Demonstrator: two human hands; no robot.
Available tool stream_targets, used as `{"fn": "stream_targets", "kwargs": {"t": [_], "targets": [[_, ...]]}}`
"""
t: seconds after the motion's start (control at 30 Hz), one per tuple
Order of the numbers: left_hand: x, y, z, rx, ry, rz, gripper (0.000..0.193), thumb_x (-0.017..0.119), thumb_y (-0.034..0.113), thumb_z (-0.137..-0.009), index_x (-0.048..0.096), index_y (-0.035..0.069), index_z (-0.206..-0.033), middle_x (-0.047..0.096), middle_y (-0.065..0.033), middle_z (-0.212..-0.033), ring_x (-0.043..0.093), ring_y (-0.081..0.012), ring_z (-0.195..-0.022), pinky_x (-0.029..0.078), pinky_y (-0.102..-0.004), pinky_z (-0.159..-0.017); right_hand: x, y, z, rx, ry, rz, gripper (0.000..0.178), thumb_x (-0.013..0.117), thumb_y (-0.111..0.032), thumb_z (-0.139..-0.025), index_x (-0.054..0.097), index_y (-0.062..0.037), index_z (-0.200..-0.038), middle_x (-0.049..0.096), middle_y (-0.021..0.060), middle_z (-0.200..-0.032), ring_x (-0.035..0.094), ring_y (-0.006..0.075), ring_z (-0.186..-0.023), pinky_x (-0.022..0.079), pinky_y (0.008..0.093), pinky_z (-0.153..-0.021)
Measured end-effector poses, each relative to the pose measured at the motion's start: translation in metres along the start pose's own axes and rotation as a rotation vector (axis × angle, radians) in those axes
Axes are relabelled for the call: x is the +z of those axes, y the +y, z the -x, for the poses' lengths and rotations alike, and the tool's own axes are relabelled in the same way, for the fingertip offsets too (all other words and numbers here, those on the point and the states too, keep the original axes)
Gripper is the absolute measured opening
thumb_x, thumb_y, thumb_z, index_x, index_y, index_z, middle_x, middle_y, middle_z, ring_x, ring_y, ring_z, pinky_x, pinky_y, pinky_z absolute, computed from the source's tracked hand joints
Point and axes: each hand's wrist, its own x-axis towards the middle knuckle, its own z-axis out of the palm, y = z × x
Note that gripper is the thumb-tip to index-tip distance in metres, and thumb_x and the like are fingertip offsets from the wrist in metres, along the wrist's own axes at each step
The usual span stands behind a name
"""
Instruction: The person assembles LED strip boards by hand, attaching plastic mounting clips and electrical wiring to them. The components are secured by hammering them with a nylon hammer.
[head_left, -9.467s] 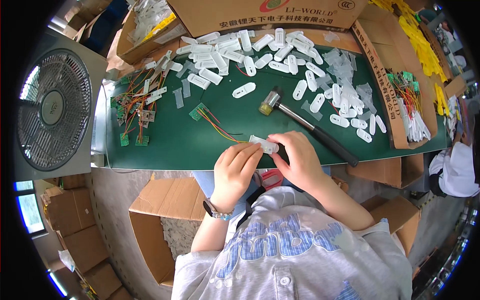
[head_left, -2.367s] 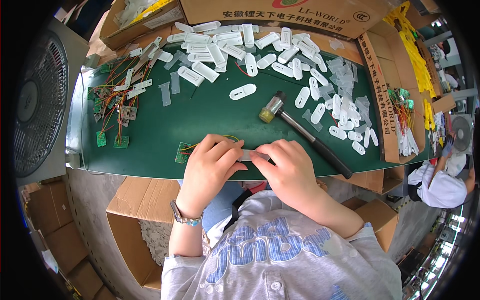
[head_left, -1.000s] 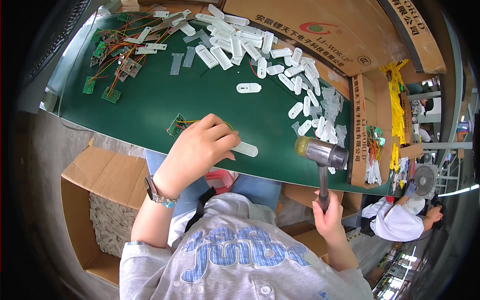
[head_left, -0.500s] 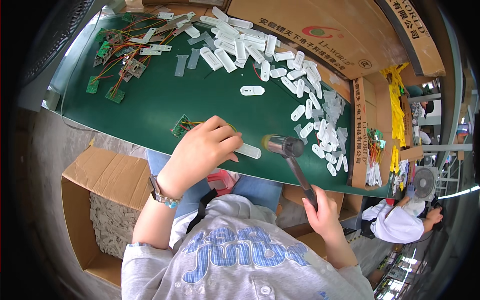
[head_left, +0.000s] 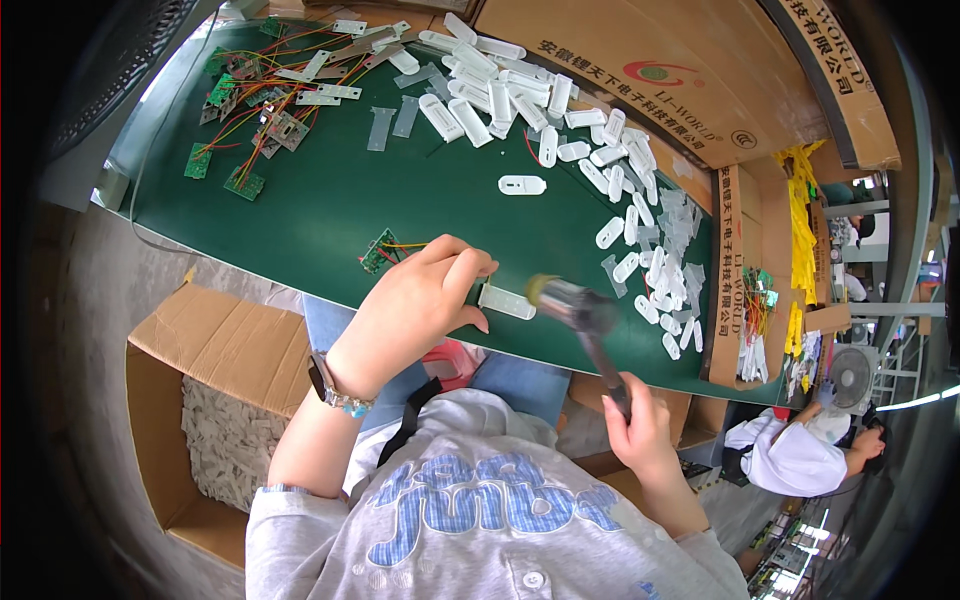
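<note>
My left hand (head_left: 415, 305) presses down on one end of a white plastic housing (head_left: 508, 301) lying near the front edge of the green table (head_left: 310, 215). A small green circuit board with coloured wires (head_left: 380, 250) lies just beyond my left fingers. My right hand (head_left: 640, 435) grips the dark handle of a hammer (head_left: 580, 315). The blurred hammer head is right beside the free end of the white housing.
Many white housings (head_left: 560, 130) are heaped at the table's far side and right. More circuit boards with wires (head_left: 260, 110) lie far left. Cardboard boxes (head_left: 690, 80) stand behind; an open carton of white parts (head_left: 215, 400) sits at my lower left. Another person (head_left: 800, 455) sits right.
The hammer came from lying on the table into my right hand, was raised, and has swung down to the white housing. My left hand stays on the housing.
</note>
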Motion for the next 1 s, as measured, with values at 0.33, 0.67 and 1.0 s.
{"fn": "stream_targets", "kwargs": {"t": [0.33, 0.67, 1.0], "targets": [[0.001, -0.001, -0.002, 0.060, -0.008, -0.085, 0.049, 0.081, 0.020, -0.070, 0.063, 0.004, -0.113, 0.067, -0.0092, -0.106, 0.062, -0.0289, -0.103, 0.054, -0.0392, -0.086, -0.001, 0.018, 0.010, 0.011, -0.088, 0.083, 0.038, 0.068, -0.007, -0.087, 0.057, -0.0004, -0.124, 0.069, 0.0190, -0.086, 0.069, 0.0345, -0.068, 0.053, 0.0407, -0.056], [0.001, 0.000, -0.007, 0.182, -0.029, -0.194, 0.035, 0.079, 0.015, -0.071, 0.066, 0.004, -0.102, 0.069, -0.0062, -0.108, 0.061, -0.0273, -0.103, 0.053, -0.0385, -0.086, -0.003, 0.026, 0.003, 0.081, 0.089, -0.024, 0.037, 0.070, -0.010, -0.088, 0.056, -0.0012, -0.121, 0.068, 0.0167, -0.081, 0.069, 0.0326, -0.069, 0.053, 0.0397, -0.058], [0.002, 0.012, -0.003, 0.156, -0.004, -0.139, 0.031, 0.079, 0.002, -0.071, 0.060, 0.002, -0.096, 0.070, -0.0104, -0.105, 0.065, -0.0312, -0.091, 0.054, -0.0394, -0.079, -0.019, 0.049, -0.043, 0.065, 0.012, 0.330, 0.040, 0.076, -0.021, -0.082, 0.059, -0.0056, -0.115, 0.056, 0.0123, -0.107, 0.058, 0.0314, -0.100, 0.050, 0.0416, -0.085]]}}
